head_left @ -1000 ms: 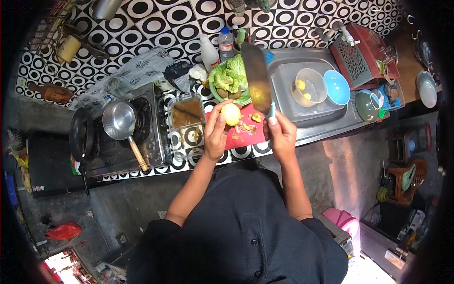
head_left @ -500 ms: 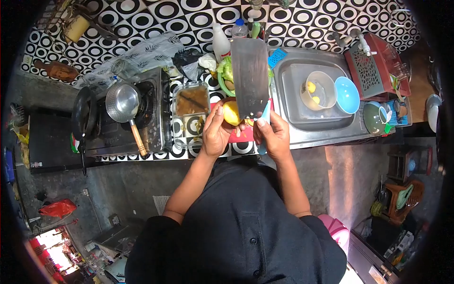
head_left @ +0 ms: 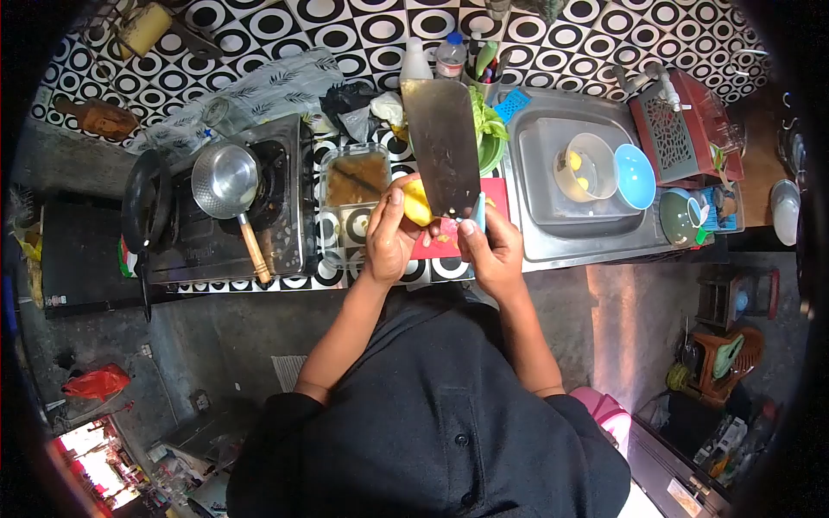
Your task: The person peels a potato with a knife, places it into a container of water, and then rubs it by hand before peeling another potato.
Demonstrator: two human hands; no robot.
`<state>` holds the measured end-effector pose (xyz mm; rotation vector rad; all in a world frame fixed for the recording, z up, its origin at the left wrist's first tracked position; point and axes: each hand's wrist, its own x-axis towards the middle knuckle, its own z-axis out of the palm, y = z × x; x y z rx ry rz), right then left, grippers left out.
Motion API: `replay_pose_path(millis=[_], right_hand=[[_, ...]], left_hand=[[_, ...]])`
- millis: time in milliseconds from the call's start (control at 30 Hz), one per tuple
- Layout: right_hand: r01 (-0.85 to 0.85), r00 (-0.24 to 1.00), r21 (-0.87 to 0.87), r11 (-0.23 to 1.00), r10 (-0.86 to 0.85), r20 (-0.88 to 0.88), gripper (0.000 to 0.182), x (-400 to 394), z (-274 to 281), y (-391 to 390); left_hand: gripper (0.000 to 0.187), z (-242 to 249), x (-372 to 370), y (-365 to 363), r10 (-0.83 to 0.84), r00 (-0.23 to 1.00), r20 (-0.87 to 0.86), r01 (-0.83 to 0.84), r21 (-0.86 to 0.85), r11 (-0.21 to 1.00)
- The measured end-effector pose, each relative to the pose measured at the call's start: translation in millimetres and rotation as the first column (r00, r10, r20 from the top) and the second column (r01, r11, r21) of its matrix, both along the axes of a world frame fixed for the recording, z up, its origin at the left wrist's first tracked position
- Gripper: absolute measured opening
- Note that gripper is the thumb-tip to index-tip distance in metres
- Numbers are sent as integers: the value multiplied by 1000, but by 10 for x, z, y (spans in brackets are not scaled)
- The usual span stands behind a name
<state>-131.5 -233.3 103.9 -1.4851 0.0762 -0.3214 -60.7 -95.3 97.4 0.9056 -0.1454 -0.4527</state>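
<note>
On my feed, the bottle's label (head_left: 450, 66) and the marking on the stove (head_left: 179, 246) are too small to read. I see the smooth, rounded yellow produce (head_left: 416, 204) above the red board (head_left: 495, 192), held in the left hand's (head_left: 388, 243) fingers. The right hand (head_left: 497, 255) grasps the blue-handled knife (head_left: 441, 142), whose broad, dark blade blocks my view of part of the green bowl (head_left: 495, 155).
</note>
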Motion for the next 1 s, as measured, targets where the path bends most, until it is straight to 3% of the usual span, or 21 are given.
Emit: replay_pose_path(millis=[133, 233, 333, 533, 733, 933, 1000], right_hand=[[-25, 997, 117, 993, 34, -70, 18, 56, -6, 98], [-34, 994, 178, 983, 52, -99, 17, 100, 15, 179], [-38, 994, 185, 982, 56, -91, 16, 141, 17, 285], [-29, 992, 194, 981, 52, -114, 15, 155, 40, 433], [21, 989, 102, 995, -5, -149, 14, 125, 65, 484], [40, 986, 145, 989, -15, -168, 13, 106, 131, 464], [48, 986, 72, 996, -36, -162, 13, 95, 110, 450]], left_hand=[[46, -103, 60, 123, 54, 998, -11, -51, 165, 985], [43, -224, 126, 268, -51, 998, 24, 44, 223, 974], [42, -173, 124, 289, 23, 999, -36, -11, 311, 950], [40, -166, 214, 411, -21, 1000, 8, 17, 333, 943], [42, -165, 227, 389, 38, 983, 181, -112, 417, 902], [43, 5, 197, 366, -1, 978, 210, -87, 408, 909], [43, -66, 218, 349, 17, 969, 247, -122, 418, 900]])
